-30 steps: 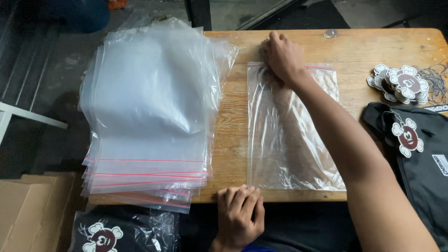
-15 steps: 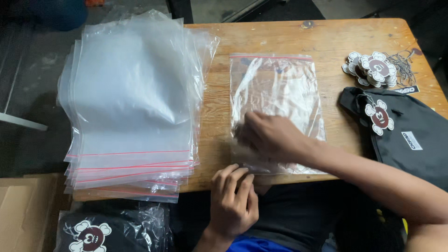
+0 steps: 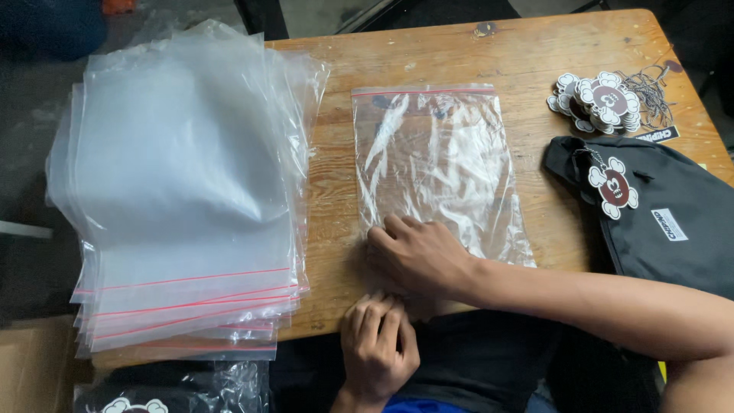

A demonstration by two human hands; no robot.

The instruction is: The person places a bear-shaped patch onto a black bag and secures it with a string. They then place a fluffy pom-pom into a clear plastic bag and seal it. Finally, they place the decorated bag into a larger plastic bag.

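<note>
Since the earlier frames, the right hand (image 3: 417, 256) has slid from the far, red-striped end of the clear zip bag (image 3: 440, 164) down to its near end, and now lies flat there, fingers spread, pressing the plastic onto the wooden table (image 3: 497, 53). It pinches nothing; the palm simply bears down. Just beside it, at the near table edge, the left hand (image 3: 378, 344) rests with fingers curled over the lip, touching the bag's near end; whether it holds the plastic I cannot tell.

That bag lies flat with its long axis running away from the person, its red zip strip at the far end. Left of the bag, and apart from it, sits a stack of clear bags (image 3: 183, 199), red strips at the near side. Right of the bag lie a black pouch (image 3: 673, 222) and, beyond that, a pile of flower-shaped tags (image 3: 604, 103).
</note>
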